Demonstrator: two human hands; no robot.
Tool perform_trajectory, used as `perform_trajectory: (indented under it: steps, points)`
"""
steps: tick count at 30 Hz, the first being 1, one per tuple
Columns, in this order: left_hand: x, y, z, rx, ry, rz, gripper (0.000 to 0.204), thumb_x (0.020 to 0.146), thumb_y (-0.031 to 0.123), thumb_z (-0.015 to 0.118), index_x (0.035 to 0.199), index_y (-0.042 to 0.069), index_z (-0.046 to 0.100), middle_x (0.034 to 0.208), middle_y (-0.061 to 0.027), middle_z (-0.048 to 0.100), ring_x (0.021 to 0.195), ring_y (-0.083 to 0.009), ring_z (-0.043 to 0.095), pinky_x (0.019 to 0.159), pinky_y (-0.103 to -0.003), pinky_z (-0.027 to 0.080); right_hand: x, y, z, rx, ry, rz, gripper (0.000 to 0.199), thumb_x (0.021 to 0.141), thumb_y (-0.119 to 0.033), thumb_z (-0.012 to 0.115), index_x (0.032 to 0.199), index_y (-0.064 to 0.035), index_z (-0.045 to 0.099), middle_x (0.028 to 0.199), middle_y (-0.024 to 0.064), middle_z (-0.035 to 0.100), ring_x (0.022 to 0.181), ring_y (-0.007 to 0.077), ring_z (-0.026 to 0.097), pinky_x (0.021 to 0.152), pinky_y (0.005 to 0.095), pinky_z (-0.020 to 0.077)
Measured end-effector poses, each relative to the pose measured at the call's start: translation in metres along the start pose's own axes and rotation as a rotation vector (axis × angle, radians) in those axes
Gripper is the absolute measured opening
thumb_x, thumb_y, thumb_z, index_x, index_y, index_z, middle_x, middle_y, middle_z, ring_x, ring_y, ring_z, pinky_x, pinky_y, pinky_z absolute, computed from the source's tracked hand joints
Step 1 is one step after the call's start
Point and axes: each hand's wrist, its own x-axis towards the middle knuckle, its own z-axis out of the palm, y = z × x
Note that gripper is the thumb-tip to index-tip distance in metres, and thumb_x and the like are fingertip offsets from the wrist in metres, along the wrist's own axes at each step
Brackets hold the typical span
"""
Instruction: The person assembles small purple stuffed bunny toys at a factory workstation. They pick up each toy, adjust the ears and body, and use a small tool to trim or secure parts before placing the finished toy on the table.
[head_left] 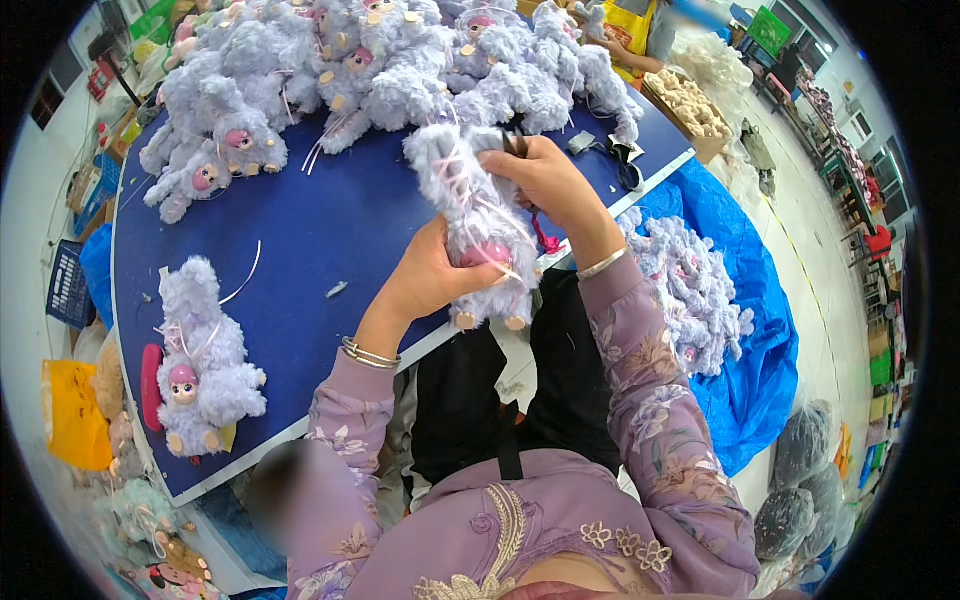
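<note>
A pale lilac plush doll point(510, 225) with long furry ears, pink lacing and small tan feet is held upright over the table's near edge. My left hand point(432, 275) is wrapped round its lower body, the thumb across the pink-capped head, so the face is covered. At the upper part, my right hand point(550, 180) is closed, its thumb pressed on the fur beside the lacing. A small dark object point(515, 145) shows at the right fingertips; its kind is unclear. Below that hand hangs a bright pink ribbon-like piece point(545, 237).
Many similar plush dolls point(390, 95) are heaped across the far side of the blue table point(330, 215). Another doll point(205, 365) lies at the left beside a pink case point(152, 385). More plush pieces point(685, 285) rest on a blue sheet point(765, 370) at right. A person in a yellow apron point(628, 35) stands beyond.
</note>
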Motion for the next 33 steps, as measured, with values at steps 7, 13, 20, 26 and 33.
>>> perform_trajectory:
  steps: [7, 13, 20, 26, 33]
  points:
    - [0.0, 0.007, -0.007, 0.095, -0.082, -0.005, 0.045, 0.069, 0.015, 0.08, 0.106, -0.001, 0.06, 0.099, -0.007, 0.065, 0.089, -0.0135, 0.061, 0.082, -0.032, 0.05, 0.015, 0.01, 0.001, 0.028, -0.008, 0.085, 0.022, 0.076, -0.024, 0.067, 0.075, -0.0029, 0.064, 0.062, -0.0015, 0.053, 0.049, 0.0089, 0.045, 0.045, 0.0264, 0.0334]
    - [0.004, 0.01, -0.007, -0.045, -0.115, -0.053, 0.045, 0.071, 0.013, 0.08, 0.108, 0.0, 0.059, 0.1, -0.0067, 0.065, 0.089, -0.0129, 0.062, 0.081, -0.03, 0.051, 0.013, 0.0, 0.013, 0.344, 0.08, 0.018, 0.02, 0.077, -0.025, 0.067, 0.08, -0.0051, 0.064, 0.067, 0.0018, 0.058, 0.051, 0.0104, 0.05, 0.044, 0.0263, 0.0355]
    - [0.007, -0.004, -0.004, -0.159, 0.184, -0.021, 0.039, 0.075, 0.012, 0.077, 0.108, -0.001, 0.06, 0.1, -0.0065, 0.065, 0.089, -0.0129, 0.061, 0.079, -0.028, 0.051, 0.0, 0.027, -0.005, 0.204, -0.061, 0.064, 0.042, 0.085, -0.041, 0.063, 0.098, -0.0014, 0.06, 0.072, 0.0005, 0.053, 0.055, 0.0066, 0.045, 0.048, 0.0233, 0.0339]
    - [0.011, -0.016, -0.003, -0.039, 0.349, 0.051, 0.045, 0.083, 0.021, 0.071, 0.116, -0.003, 0.052, 0.104, -0.0094, 0.062, 0.091, -0.0134, 0.06, 0.078, -0.028, 0.05, -0.039, 0.074, 0.02, 0.127, -0.123, -0.143, 0.065, 0.07, -0.028, 0.082, 0.12, 0.002, 0.053, 0.105, 0.0068, 0.061, 0.094, 0.0135, 0.058, 0.083, 0.0275, 0.0467]
    - [0.008, -0.008, -0.02, 0.055, 0.565, -0.034, 0.03, 0.087, 0.022, 0.063, 0.074, -0.005, 0.065, 0.066, -0.0032, 0.064, 0.061, -0.0071, 0.055, 0.054, -0.029, 0.045, -0.047, 0.068, 0.041, 0.044, -0.147, -0.204, 0.061, 0.07, -0.019, 0.08, 0.12, 0.0014, 0.052, 0.105, 0.0067, 0.061, 0.094, 0.0125, 0.058, 0.084, 0.0269, 0.0469]
